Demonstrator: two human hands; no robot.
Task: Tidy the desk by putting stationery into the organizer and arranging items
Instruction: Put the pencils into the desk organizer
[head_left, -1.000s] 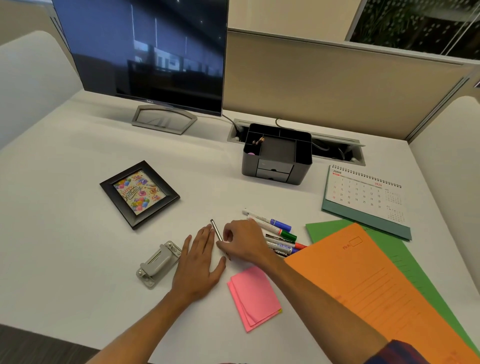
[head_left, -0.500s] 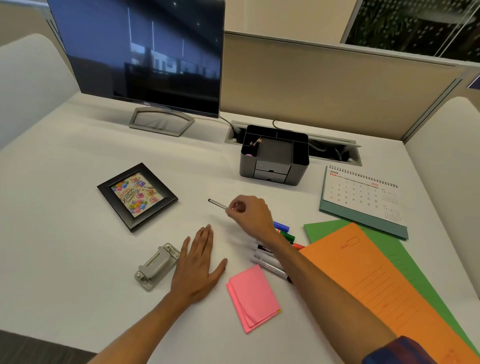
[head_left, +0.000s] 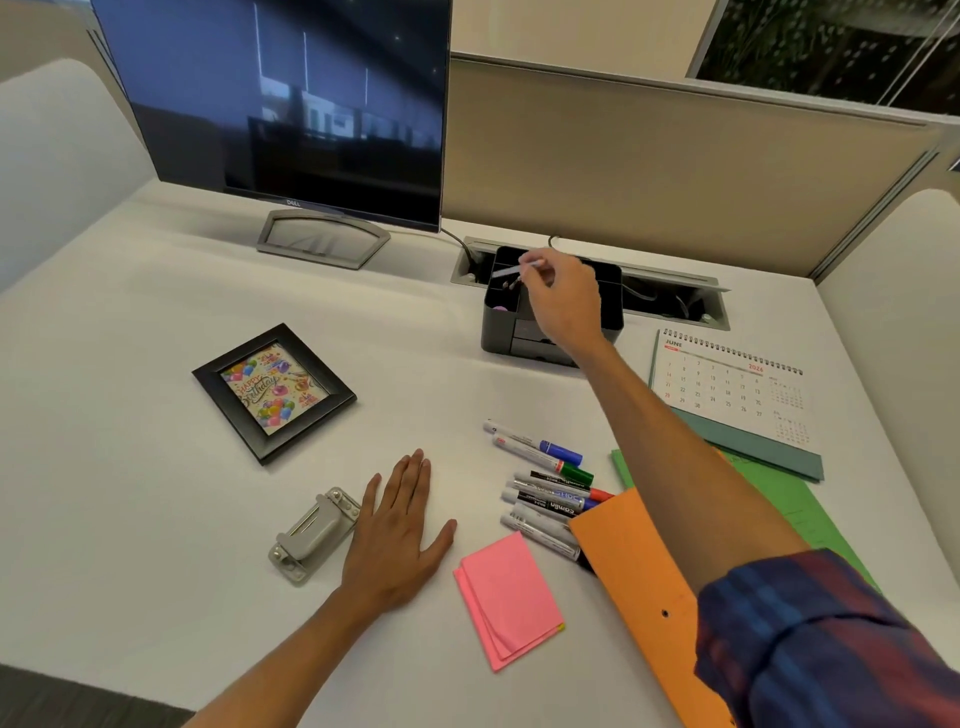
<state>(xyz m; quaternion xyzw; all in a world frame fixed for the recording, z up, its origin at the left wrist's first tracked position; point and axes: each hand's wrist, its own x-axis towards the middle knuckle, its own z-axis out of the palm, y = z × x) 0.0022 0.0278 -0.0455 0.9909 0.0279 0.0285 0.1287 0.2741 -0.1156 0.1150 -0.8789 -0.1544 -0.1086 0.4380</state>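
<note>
My right hand (head_left: 563, 304) pinches a thin silver pen (head_left: 511, 270) and holds it nearly level over the left compartments of the black desk organizer (head_left: 498, 327) at the back of the desk. My left hand (head_left: 397, 535) lies flat on the white desk, fingers straight, beside a grey hole punch (head_left: 314, 535). Several markers (head_left: 545, 483) lie in a loose pile at the middle right, partly under an orange folder (head_left: 639, 587). A pink sticky-note pad (head_left: 506, 597) sits in front of them.
A black picture frame (head_left: 274, 392) lies at the left. A monitor (head_left: 280, 104) stands at the back left. A desk calendar (head_left: 737, 400) stands at the right over a green folder (head_left: 800, 514). A cable tray slot (head_left: 670, 301) opens behind the organizer.
My right hand lifted the silver pen from the desk beside my left hand and carried it away and up to above the organizer. My left hand stayed flat in place.
</note>
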